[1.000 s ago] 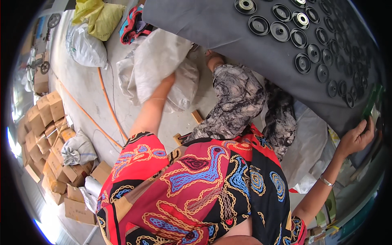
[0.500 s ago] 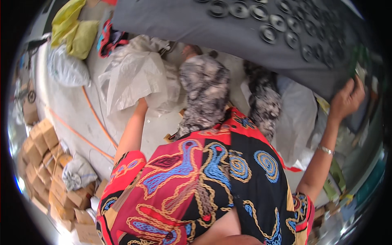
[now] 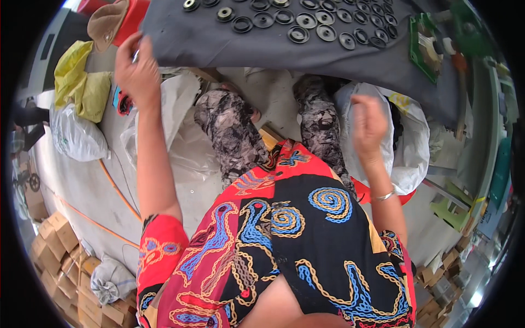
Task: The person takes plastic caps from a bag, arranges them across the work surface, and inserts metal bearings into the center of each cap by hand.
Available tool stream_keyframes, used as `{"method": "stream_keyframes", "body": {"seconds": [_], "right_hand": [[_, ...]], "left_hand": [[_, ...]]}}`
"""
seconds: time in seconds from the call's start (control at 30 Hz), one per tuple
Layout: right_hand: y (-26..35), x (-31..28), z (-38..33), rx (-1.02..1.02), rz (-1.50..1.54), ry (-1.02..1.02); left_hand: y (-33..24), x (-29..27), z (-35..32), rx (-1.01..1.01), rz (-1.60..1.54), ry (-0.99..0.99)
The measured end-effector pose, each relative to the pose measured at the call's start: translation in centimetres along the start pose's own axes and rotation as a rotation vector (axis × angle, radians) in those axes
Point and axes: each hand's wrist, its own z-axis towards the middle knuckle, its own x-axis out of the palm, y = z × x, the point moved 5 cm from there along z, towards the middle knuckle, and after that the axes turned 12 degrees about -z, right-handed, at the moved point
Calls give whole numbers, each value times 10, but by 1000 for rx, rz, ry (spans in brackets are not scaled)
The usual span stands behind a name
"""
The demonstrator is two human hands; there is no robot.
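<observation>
My left hand (image 3: 138,74) is raised beside the left corner of the grey cloth-covered table (image 3: 180,46). Its fingers are closed on a small shiny piece, mostly hidden. Above the white bag (image 3: 413,158), my right hand (image 3: 369,123) is slightly blurred, its fingers curled in; anything inside them is hidden. Several black round rings and discs (image 3: 326,33) lie in rows across the tabletop. Further left sit a few smaller round parts with pale centres (image 3: 225,13). A green tray (image 3: 424,46) holding small pale items rests toward the table's right end.
Left of my legs, a translucent plastic bag (image 3: 183,142) spreads on the floor. Yellow and white sacks (image 3: 82,131) stand farther left, near an orange hose (image 3: 120,188). Cardboard boxes (image 3: 60,235) are piled at lower left. A brown hat (image 3: 108,24) lies by a red object (image 3: 131,22).
My left hand has come up from the plastic bag to the table's left corner. My right hand has moved left and nearer, away from the green tray. The view has shifted.
</observation>
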Motion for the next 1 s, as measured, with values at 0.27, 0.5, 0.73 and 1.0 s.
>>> {"method": "stream_keyframes", "body": {"seconds": [0.27,0.5,0.73,1.0], "right_hand": [[-109,94,-95,959,437,495],[-128,176,-137,1292,1031,348],[-46,192,-116,1159,968,558],[-124,154,-220,942,517,1211]], "left_hand": [[-2,41,9,54,111,-40],[-9,58,-1,161,388,-42],[-1,54,4,112,473,23],[2,55,8,149,557,63]]}}
